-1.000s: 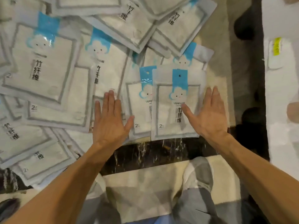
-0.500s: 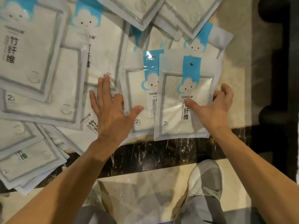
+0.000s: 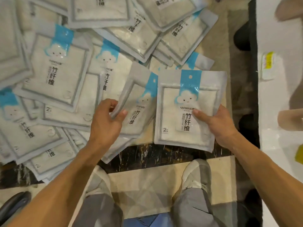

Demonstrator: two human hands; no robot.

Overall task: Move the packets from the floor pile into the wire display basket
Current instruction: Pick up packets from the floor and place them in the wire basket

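Right hand (image 3: 219,126): grip closed on the right edge of one packet (image 3: 188,112), thumb across its front, fingers hidden behind; packet upright, face up, blue header strip with cloud figure at top, lower edge over the dark marble strip (image 3: 147,154).

Left hand (image 3: 105,123): grip closed on the left edge of a second packet (image 3: 139,108), thumb on top, fingers curled round the edge; edge tilted up off the heap, right side tucked under the first packet.

Floor pile (image 3: 65,71): many like packets, overlapping at all angles, filling the upper left and centre; several lying beneath and just beside both held packets.

Floor: beige tile (image 3: 147,185) below the marble strip, two grey shoes (image 3: 195,176) and grey trouser legs on it.

Right margin: dark vertical edge (image 3: 253,95), then a white surface (image 3: 278,145) bearing a yellow label (image 3: 268,63).

Lower left corner: dark rounded object (image 3: 14,205), kind not discernible.
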